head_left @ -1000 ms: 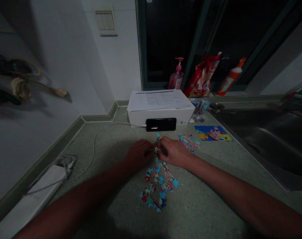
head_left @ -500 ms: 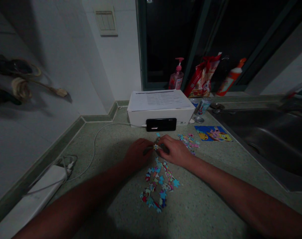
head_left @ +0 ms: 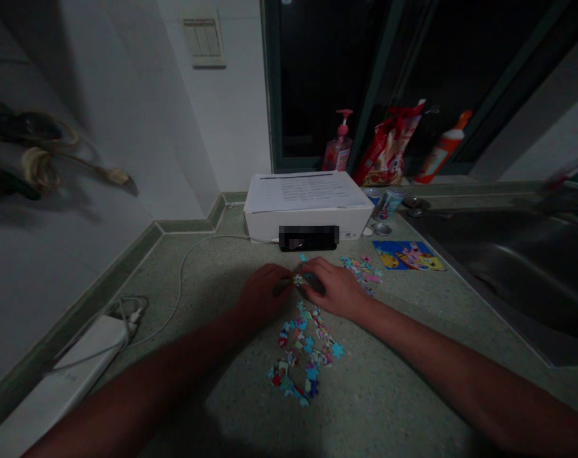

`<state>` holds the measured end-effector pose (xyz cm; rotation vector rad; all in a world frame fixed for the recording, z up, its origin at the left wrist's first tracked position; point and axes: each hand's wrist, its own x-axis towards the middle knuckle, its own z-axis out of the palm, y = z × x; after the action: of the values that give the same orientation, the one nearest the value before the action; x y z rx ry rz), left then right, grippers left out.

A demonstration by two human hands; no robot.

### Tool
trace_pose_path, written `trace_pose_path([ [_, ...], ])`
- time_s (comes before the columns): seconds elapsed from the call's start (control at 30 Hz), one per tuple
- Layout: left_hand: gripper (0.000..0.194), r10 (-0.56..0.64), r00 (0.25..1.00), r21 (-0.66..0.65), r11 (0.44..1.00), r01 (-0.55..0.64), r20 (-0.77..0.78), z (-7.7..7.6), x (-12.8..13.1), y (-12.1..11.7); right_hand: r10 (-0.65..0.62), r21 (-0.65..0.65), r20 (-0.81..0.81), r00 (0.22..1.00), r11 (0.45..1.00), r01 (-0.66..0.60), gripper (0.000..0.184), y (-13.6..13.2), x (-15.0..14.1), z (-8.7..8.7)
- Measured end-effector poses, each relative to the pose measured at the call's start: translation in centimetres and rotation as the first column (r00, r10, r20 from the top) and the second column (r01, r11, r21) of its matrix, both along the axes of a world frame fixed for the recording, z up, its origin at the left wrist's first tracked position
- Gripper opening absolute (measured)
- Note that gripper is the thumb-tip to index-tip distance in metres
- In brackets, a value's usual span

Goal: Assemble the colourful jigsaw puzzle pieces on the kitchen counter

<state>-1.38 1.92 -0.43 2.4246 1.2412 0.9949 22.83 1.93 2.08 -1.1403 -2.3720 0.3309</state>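
Observation:
Between the fingertips of both hands is a small pale puzzle piece (head_left: 297, 280) with dark and yellow marks, lifted just over the counter. My left hand (head_left: 266, 291) pinches it from the left side, and my right hand (head_left: 334, 287) pinches it from the right. Whether it is one piece or two joined is too small to tell. Nearer to me lies a loose spread of puzzle pieces (head_left: 309, 346), many of them light blue. Another cluster of pieces (head_left: 365, 270) sits beyond my right wrist, and one blue piece (head_left: 302, 258) lies just past my fingers.
A phone (head_left: 308, 239) on a cable leans against a white box (head_left: 308, 207) topped with paper. A cartoon picture card (head_left: 407, 256) lies near the sink (head_left: 508, 267). A can (head_left: 388, 203) stands behind it. A white power strip (head_left: 83, 375) is at left.
Both hands stay almost in place over the counter, still pinching the small piece. The fingers shift only slightly.

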Motion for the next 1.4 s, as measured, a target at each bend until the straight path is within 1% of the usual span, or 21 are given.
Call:
trace_pose_path([
  [0.1,0.017,0.012,1.000,-0.010,1.000,-0.012,-0.004,0.1,0.0,0.0,0.003,0.007,-0.023,1.000,1.000,-0.002,0.035,-0.1,0.0,0.1],
  [0.27,0.015,0.005,1.000,-0.018,1.000,-0.006,-0.014,0.1,0.0,-0.1,0.012,0.045,-0.004,1.000,0.999,-0.011,0.024,-0.1,0.0,-0.1],
  [0.4,0.017,-0.011,1.000,-0.015,1.000,0.011,-0.009,0.0,0.0,0.0,0.013,0.064,0.005,1.000,0.998,-0.013,0.020,0.0,0.0,-0.1],
  [0.5,0.019,-0.008,1.000,-0.019,1.000,0.008,-0.013,-0.2,0.0,0.1,-0.054,0.054,0.031,0.998,0.997,0.052,0.019,0.6,0.5,0.6],
  [0.57,0.018,-0.004,1.000,-0.025,1.000,0.003,-0.023,-0.2,-0.1,0.1,-0.134,0.009,0.105,0.985,0.991,0.134,0.019,1.3,1.4,1.7],
  [0.63,0.017,-0.006,0.999,-0.029,1.000,0.005,-0.035,-0.2,-0.1,0.1,-0.192,-0.034,0.212,0.958,0.978,0.204,0.018,2.4,2.7,2.8],
  [0.7,0.017,-0.010,0.999,-0.029,1.000,0.009,-0.043,-0.1,-0.1,0.1,-0.235,-0.064,0.282,0.930,0.963,0.263,0.017,3.6,4.5,3.9],
  [0.77,0.018,-0.016,0.999,-0.032,0.999,0.014,-0.051,-0.1,-0.2,0.1,-0.254,-0.086,0.352,0.901,0.950,0.301,0.019,4.8,6.3,4.7],
  [0.83,0.018,-0.019,0.998,-0.039,0.999,0.017,-0.053,-0.1,-0.1,0.1,-0.280,-0.105,0.457,0.844,0.925,0.364,0.022,5.7,7.9,5.3],
  [0.87,0.018,-0.019,0.998,-0.044,0.999,0.017,-0.051,0.0,-0.1,0.1,-0.268,-0.141,0.517,0.813,0.910,0.390,0.023,6.0,8.4,5.5],
  [0.93,0.019,-0.015,0.999,-0.052,0.999,0.012,-0.050,0.0,-0.1,0.1,-0.233,-0.188,0.590,0.773,0.892,0.412,0.027,6.2,9.0,5.9],
  [1.03,0.019,-0.008,0.998,-0.056,0.998,0.005,-0.063,0.0,0.0,0.0,-0.195,-0.220,0.656,0.729,0.875,0.431,0.031,5.9,8.8,6.5],
  [1.13,0.020,-0.007,0.998,-0.041,0.999,0.004,-0.066,0.0,0.0,0.1,-0.220,-0.223,0.684,0.696,0.844,0.487,0.031,5.2,7.9,6.9],
  [1.2,0.021,-0.009,0.998,-0.029,1.000,0.007,-0.061,-0.1,0.0,0.1,-0.240,-0.205,0.657,0.714,0.855,0.476,0.032,4.7,7.1,6.8],
  [1.27,0.021,-0.011,0.998,-0.025,1.000,0.010,-0.059,-0.2,0.0,0.1,-0.212,-0.204,0.583,0.784,0.896,0.394,0.033,4.2,5.9,6.2],
  [1.33,0.022,-0.012,0.998,-0.027,1.000,0.010,-0.061,-0.1,0.0,0.0,-0.188,-0.209,0.495,0.849,0.922,0.326,0.032,3.6,4.5,5.2],
  [1.4,0.023,-0.009,0.998,-0.038,0.999,0.007,-0.065,0.2,0.1,-0.1,-0.215,-0.143,0.407,0.888,0.945,0.295,0.032,3.1,3.1,4.0],
])
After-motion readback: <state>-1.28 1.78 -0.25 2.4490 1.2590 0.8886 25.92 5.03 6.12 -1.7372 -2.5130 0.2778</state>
